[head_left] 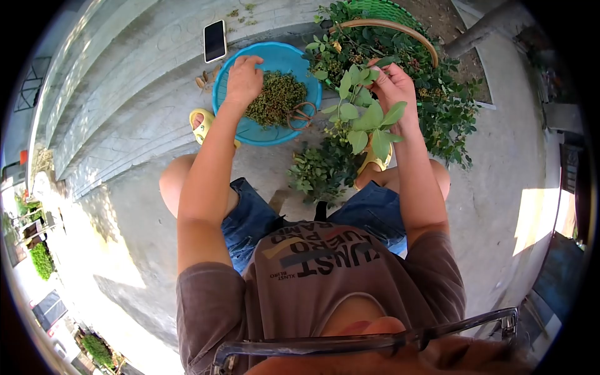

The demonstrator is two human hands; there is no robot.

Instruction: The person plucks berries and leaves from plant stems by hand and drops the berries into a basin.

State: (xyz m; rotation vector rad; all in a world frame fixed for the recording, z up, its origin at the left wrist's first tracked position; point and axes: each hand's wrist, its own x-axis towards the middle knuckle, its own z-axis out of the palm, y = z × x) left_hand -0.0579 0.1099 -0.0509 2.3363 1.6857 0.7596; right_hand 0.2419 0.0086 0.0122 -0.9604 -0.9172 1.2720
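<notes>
My left hand [245, 80] hangs over the left part of a blue basin [290, 57], its fingers curled; whether anything is between them cannot be made out. Beside it in the basin lies a heap of small green and brown berries [277, 99], with a pair of scissors [301, 116] at the heap's right edge. My right hand [394, 87] is closed on a leafy green sprig [370, 119], whose broad leaves hang down toward me. Behind that hand, a green basket [381, 9] with a brown handle is heaped with leafy, berry-bearing branches [447, 103].
A phone [214, 41] lies left of the basin on the concrete step. Cut leafy stems [323, 170] are piled on the ground between my feet, which wear yellow sandals [201, 128]. Dry leaf bits lie near the basin's left rim.
</notes>
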